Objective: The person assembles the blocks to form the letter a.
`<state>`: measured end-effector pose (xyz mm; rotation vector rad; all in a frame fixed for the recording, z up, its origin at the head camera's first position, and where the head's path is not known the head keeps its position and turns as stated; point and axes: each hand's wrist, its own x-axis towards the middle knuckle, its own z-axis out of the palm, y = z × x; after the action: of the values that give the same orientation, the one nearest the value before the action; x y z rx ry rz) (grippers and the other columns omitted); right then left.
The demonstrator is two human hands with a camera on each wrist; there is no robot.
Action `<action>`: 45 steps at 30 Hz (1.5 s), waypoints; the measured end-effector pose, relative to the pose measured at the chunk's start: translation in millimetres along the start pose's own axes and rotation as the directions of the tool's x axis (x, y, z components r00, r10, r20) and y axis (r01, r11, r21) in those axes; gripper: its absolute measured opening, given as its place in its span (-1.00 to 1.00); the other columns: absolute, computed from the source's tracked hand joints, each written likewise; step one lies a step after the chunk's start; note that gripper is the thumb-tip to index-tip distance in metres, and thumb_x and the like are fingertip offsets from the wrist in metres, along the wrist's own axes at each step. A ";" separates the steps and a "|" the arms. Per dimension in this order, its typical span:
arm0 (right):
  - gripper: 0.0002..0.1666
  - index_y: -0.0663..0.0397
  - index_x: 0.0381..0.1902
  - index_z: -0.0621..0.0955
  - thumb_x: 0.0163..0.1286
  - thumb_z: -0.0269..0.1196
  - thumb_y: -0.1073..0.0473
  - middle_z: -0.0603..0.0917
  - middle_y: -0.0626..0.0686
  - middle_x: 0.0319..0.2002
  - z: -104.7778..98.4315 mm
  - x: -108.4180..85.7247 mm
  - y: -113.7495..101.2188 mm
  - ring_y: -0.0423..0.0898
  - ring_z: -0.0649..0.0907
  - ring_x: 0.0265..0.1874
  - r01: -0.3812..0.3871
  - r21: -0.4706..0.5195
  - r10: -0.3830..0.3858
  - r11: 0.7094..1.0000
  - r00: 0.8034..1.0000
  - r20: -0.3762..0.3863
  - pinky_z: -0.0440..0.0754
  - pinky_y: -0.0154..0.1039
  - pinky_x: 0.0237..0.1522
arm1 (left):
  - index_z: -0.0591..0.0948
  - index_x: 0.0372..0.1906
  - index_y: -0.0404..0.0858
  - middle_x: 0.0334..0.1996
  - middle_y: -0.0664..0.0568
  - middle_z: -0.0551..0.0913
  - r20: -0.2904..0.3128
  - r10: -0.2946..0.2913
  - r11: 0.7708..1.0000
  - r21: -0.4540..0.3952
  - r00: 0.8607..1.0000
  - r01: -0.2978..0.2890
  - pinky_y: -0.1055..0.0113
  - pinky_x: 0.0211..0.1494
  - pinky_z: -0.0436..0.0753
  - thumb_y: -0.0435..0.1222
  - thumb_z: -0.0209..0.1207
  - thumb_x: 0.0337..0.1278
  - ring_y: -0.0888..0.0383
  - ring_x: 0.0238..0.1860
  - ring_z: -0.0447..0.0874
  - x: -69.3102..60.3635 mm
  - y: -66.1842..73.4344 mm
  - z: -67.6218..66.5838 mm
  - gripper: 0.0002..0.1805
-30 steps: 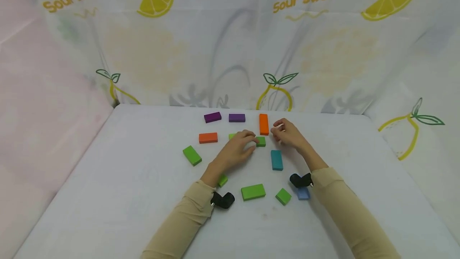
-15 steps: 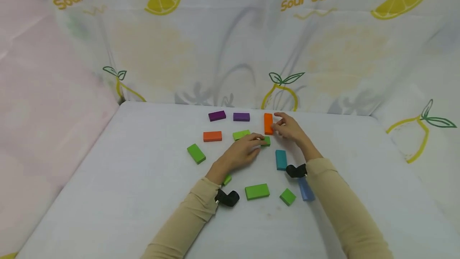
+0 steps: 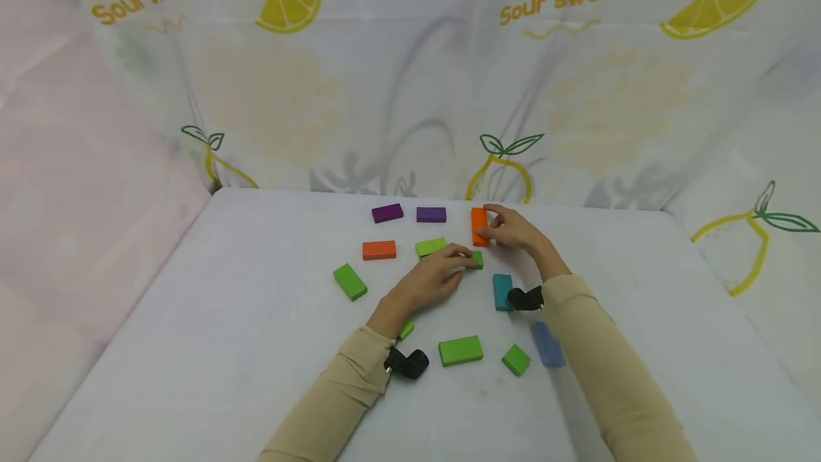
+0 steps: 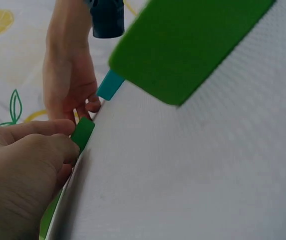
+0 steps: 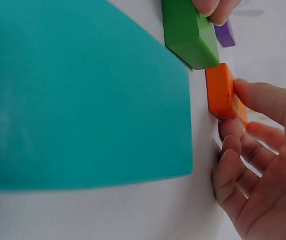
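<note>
My left hand [image 3: 431,282] holds a small green block [image 3: 476,260] by its fingertips; the left wrist view shows the fingers around that green block [image 4: 84,132]. To its right, my right hand [image 3: 513,228] pinches an orange block [image 3: 479,227] standing lengthwise toward the back wall. Thumb and fingers meet the orange block [image 5: 220,92] in the right wrist view. Partly behind the left hand lies a light green block [image 3: 431,246]. A teal block [image 3: 502,292] sits below the right hand and looms large in the right wrist view.
At the back are a dark purple block [image 3: 388,213] and a purple block [image 3: 431,214]. A red-orange block [image 3: 379,250] and a green block [image 3: 350,281] lie leftward. Nearer are a long green block [image 3: 460,351], a square green block [image 3: 516,360] and a blue block [image 3: 548,344].
My right hand has moved left onto the orange block and taken hold of it. The left hand stays at the small green block. The head view has shifted slightly.
</note>
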<state>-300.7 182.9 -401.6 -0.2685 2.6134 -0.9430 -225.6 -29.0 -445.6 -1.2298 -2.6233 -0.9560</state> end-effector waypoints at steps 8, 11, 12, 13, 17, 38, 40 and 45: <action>-0.23 0.11 0.41 0.19 0.34 0.19 0.03 0.50 0.14 -0.22 3.7 -1.8 1.3 -0.15 0.45 -0.49 -0.001 0.044 0.002 0.999 1.000 -0.018 0.42 -0.37 -0.40 | 0.62 0.06 -0.20 0.12 0.00 0.51 -0.005 0.004 1.000 0.031 1.000 -0.004 0.32 0.22 0.50 -0.41 0.08 0.25 0.14 0.14 0.52 0.0 -0.4 1.2 -0.69; -0.22 0.14 0.41 0.19 0.34 0.20 0.03 0.51 0.15 -0.21 5.8 -1.8 1.6 -0.17 0.45 -0.49 0.004 0.057 -0.003 0.998 1.000 -0.012 0.43 -0.38 -0.41 | 0.62 0.06 -0.21 0.11 0.00 0.52 -0.004 0.012 1.000 0.021 1.000 -0.011 0.32 0.21 0.50 -0.42 0.09 0.24 0.13 0.12 0.53 -0.8 -0.9 2.1 -0.69; -0.21 0.15 0.41 0.18 0.34 0.20 0.03 0.51 0.15 -0.20 6.5 -1.9 1.3 -0.17 0.45 -0.49 0.008 0.060 -0.007 0.998 1.000 -0.009 0.43 -0.38 -0.41 | 0.62 0.06 -0.21 0.10 0.00 0.53 -0.005 0.016 1.000 0.020 1.000 -0.016 0.32 0.21 0.50 -0.42 0.09 0.24 0.13 0.12 0.53 -1.0 -1.0 2.4 -0.69; -0.21 0.14 0.41 0.19 0.33 0.21 0.03 0.51 0.16 -0.20 7.1 -2.2 1.0 -0.17 0.45 -0.50 0.006 0.065 -0.005 0.998 1.000 -0.010 0.42 -0.38 -0.41 | 0.63 0.05 -0.22 0.10 0.00 0.53 -0.007 0.020 1.000 0.019 1.000 -0.020 0.33 0.21 0.51 -0.42 0.09 0.24 0.13 0.11 0.53 -1.2 -1.1 2.7 -0.69; -0.22 0.13 0.41 0.20 0.34 0.21 0.03 0.53 0.18 -0.16 8.7 -2.7 1.0 -0.15 0.47 -0.46 0.017 0.055 -0.017 0.998 1.000 -0.004 0.43 -0.37 -0.39 | 0.64 0.04 -0.22 0.10 -0.01 0.54 -0.015 0.022 1.000 0.016 1.000 -0.021 0.32 0.22 0.50 -0.42 0.09 0.24 0.13 0.11 0.53 -1.5 -1.1 3.4 -0.70; -0.21 0.18 0.41 0.19 0.33 0.21 0.04 0.56 0.19 -0.15 13.4 -13.2 3.8 -0.02 0.52 -0.24 0.100 0.024 -0.100 0.995 0.995 -0.028 0.41 -0.31 -0.20 | 0.64 0.05 -0.21 0.10 -0.01 0.54 -0.029 0.031 1.000 -0.002 0.999 -0.031 0.33 0.23 0.50 -0.42 0.09 0.23 0.14 0.12 0.53 -0.8 -0.4 4.3 -0.69; -0.18 0.17 0.41 0.21 0.31 0.22 -0.03 0.56 0.17 -0.18 11.5 -12.8 4.6 -0.02 0.52 -0.25 0.123 0.044 -0.122 0.991 0.992 -0.027 0.41 -0.31 -0.20 | 0.64 0.05 -0.21 0.11 -0.01 0.54 -0.028 0.027 1.000 -0.002 0.999 -0.027 0.32 0.23 0.50 -0.42 0.09 0.23 0.13 0.12 0.53 0.3 0.0 2.5 -0.69; -0.13 0.16 0.40 0.23 0.27 0.23 -0.13 0.56 0.13 -0.22 12.1 -16.4 6.2 -0.01 0.53 -0.24 0.159 0.075 -0.157 0.984 0.987 -0.029 0.44 -0.27 -0.17 | 0.62 0.07 -0.20 0.12 -0.02 0.53 -0.010 0.032 0.999 0.004 0.999 -0.032 0.30 0.23 0.50 -0.41 0.10 0.23 0.12 0.13 0.53 0.8 -0.8 2.4 -0.67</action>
<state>-281.3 185.3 -410.0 -0.4533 2.5995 -1.1034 -226.3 -27.5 -447.6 -1.2584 -2.5882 -0.9490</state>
